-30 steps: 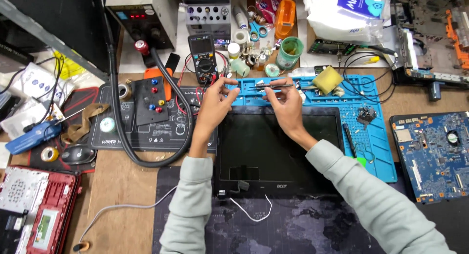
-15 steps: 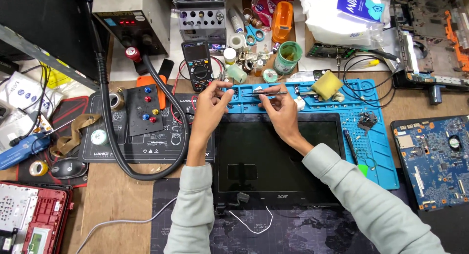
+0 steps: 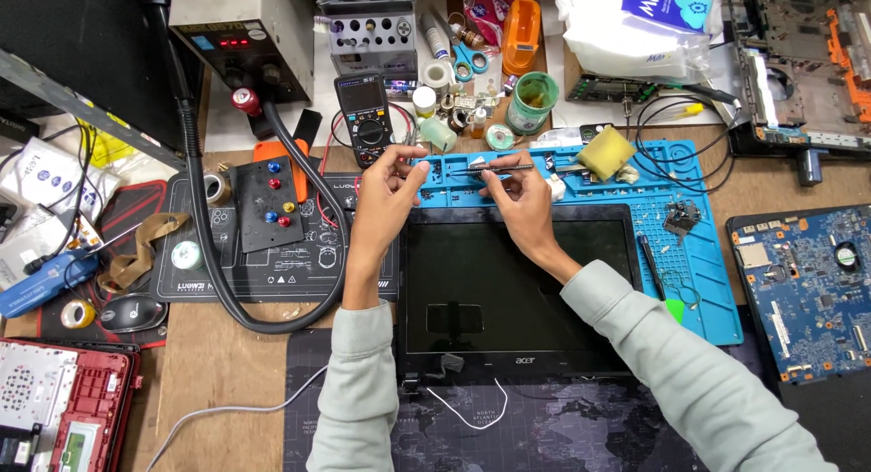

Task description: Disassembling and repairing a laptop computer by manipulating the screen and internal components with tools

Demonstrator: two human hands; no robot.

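My right hand [image 3: 519, 195] pinches a thin dark rod-like tool [image 3: 504, 167], maybe tweezers, held level above the top of the blue silicone work mat [image 3: 708, 254]. My left hand [image 3: 386, 195] is raised beside it, fingers curled toward the thumb; whether it grips something small I cannot tell. Both hands hover over the far edge of a black laptop screen panel [image 3: 517, 295] lying flat in front of me.
A digital multimeter [image 3: 367, 118] sits just beyond my left hand. A black hose [image 3: 204, 245] loops over a black mat with coloured knobs. A yellow sponge [image 3: 606, 152], a green cup [image 3: 529, 100], a blue circuit board [image 3: 803, 290] at right, a red laptop base [image 3: 63, 417] at lower left.
Both hands have shifted slightly left and stayed over the mat's top edge. My left hand has drawn back from the tool, which only the right hand now holds.
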